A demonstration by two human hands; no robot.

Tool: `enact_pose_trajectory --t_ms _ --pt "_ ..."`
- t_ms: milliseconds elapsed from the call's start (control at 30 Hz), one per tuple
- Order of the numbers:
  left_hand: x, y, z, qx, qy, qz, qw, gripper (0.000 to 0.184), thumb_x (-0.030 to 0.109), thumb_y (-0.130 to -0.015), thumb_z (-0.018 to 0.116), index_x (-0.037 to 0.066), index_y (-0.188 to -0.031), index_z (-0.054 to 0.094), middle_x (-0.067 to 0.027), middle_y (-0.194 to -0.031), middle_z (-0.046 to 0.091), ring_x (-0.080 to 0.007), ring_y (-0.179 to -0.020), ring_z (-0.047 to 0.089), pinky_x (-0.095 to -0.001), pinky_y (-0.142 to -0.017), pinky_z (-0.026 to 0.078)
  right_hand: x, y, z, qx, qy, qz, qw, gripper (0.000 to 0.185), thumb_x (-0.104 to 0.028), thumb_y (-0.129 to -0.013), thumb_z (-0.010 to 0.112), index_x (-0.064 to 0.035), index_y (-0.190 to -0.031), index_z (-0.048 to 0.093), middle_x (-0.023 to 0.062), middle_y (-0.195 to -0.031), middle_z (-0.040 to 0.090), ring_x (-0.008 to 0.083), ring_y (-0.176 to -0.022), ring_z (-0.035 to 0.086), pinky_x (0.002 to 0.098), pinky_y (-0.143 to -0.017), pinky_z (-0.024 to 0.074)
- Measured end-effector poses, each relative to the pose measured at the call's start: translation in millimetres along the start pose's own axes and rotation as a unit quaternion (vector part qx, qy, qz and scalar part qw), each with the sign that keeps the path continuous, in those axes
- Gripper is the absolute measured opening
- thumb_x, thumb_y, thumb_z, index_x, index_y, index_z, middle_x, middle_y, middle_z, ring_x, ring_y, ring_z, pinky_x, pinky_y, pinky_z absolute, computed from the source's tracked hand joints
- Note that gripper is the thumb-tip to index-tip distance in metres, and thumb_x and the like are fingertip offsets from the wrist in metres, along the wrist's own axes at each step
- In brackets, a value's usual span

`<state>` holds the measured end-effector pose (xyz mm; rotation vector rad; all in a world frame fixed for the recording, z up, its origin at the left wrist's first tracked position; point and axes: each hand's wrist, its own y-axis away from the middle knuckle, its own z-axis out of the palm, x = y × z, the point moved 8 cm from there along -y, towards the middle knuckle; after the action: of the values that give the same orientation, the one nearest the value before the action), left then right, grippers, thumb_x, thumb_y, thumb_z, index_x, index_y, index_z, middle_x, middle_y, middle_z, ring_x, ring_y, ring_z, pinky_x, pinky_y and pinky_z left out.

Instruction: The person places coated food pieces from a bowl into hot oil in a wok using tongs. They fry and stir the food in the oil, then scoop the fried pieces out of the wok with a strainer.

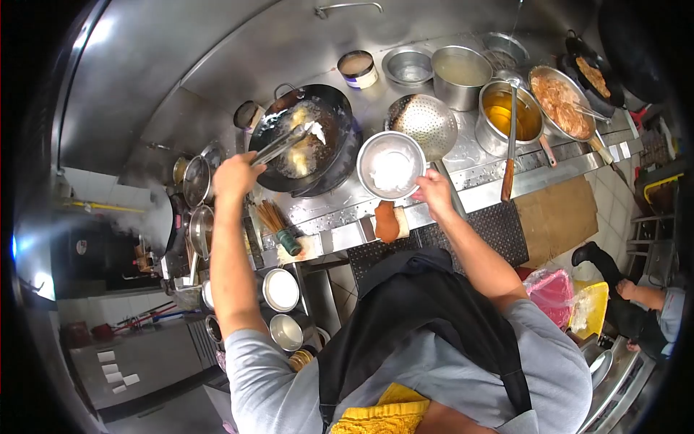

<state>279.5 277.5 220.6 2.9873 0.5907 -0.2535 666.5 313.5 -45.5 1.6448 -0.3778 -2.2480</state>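
My left hand (pixel 237 176) is closed round metal tongs (pixel 278 147), which reach over a black wok (pixel 340 108). At the tongs' tips is a white piece (pixel 315 131). Yellowish pieces (pixel 298 160) lie in bubbling oil in the wok. My right hand (pixel 434 194) grips the rim of a metal bowl (pixel 366 186) with white contents (pixel 392 170). The bowl is right of the wok, beside a perforated strainer (pixel 434 119). What exactly the white contents are cannot be made out.
Behind stand a tin (pixel 358 69) and metal pots (pixel 463 66). To the right are a pot of yellow oil (pixel 508 119) with a ladle (pixel 512 137) and a pan of raw meat (pixel 560 101). A bamboo brush (pixel 288 241) lies at the front edge. Another person (pixel 636 293) is at the far right.
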Motion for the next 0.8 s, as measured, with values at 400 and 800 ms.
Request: enact_pose_trajectory --t_ms 400,800 --pt "56.7 49.9 -17.1 0.165 0.098 -0.016 0.981 0.049 0.047 -0.079 0.068 0.022 -0.121 0.063 -0.0155 -0.092 0.069 -0.0336 -0.087 0.066 -0.0441 -0.075 0.052 -9.5 13.5 -47.6 0.014 0.004 -0.039 0.999 0.015 -0.005 -0.080 0.058 -0.0041 -0.067 0.051 0.0024 -0.063 0.052 0.0113 -0.053 0.053 0.0262 -0.046 0.0464" --pt "169.4 127.6 -19.0 -0.011 -0.029 0.186 0.982 0.043 0.041 -0.075 0.071 0.021 -0.113 0.067 -0.0119 -0.086 0.069 -0.0298 -0.083 0.067 -0.0413 -0.072 0.054 -57.9 30.5 -37.2 0.017 0.274 -0.261 0.925 0.017 -0.015 -0.074 0.059 -0.0019 -0.069 0.051 0.0135 -0.062 0.051 0.0258 -0.059 0.054 0.0401 -0.059 0.0430"
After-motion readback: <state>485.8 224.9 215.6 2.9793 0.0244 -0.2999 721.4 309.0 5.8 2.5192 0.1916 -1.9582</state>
